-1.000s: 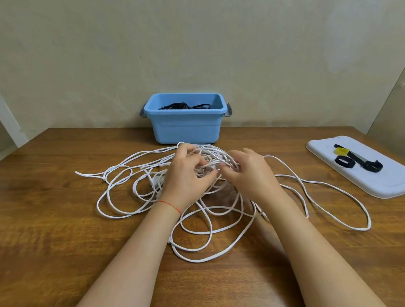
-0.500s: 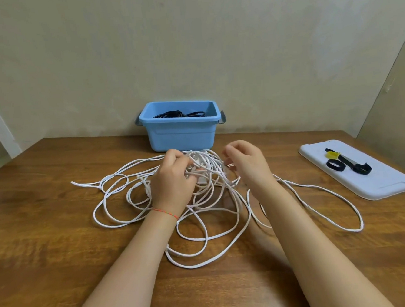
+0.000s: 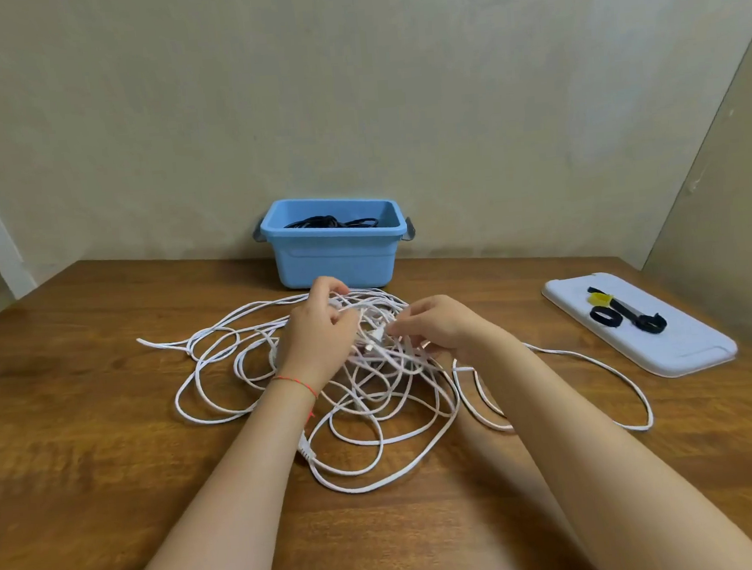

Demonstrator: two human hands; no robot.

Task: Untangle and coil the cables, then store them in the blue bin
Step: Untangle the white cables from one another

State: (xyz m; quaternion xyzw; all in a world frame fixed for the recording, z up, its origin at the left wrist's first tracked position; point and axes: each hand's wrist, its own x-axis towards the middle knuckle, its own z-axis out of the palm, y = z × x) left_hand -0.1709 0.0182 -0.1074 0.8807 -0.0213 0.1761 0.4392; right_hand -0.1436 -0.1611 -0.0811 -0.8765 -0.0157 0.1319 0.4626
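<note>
While the blue bin (image 3: 335, 261) sits against the wall at the far edge of the wooden table (image 3: 85, 442), both hands work in the heap of white cable (image 3: 377, 437) spread just in front of it. That cable lies in many loose, overlapping loops on the table, nearer the person than the bin, with one long loop trailing out to the right of the bin's line and a free end pointing off to the left. The densest knot of strands sits between the two hands, a little nearer than the bin's front wall.

The left hand (image 3: 320, 338), with a thin red string (image 3: 296, 383) round its wrist, has its fingers curled over and into the top of the knot, gripping several white strands. The right hand (image 3: 440, 327) faces it from the other side, fingertips bunched together and pinching a strand, or perhaps a small white plug, at the middle of the tangle; which of the two I cannot tell.

Inside the bin a black cable (image 3: 331, 221) already lies. Well to the right of the bin, a pale tray (image 3: 685, 350) rests flat on the table, carrying black cable ties (image 3: 628, 316) and a small yellow one (image 3: 600, 298).
</note>
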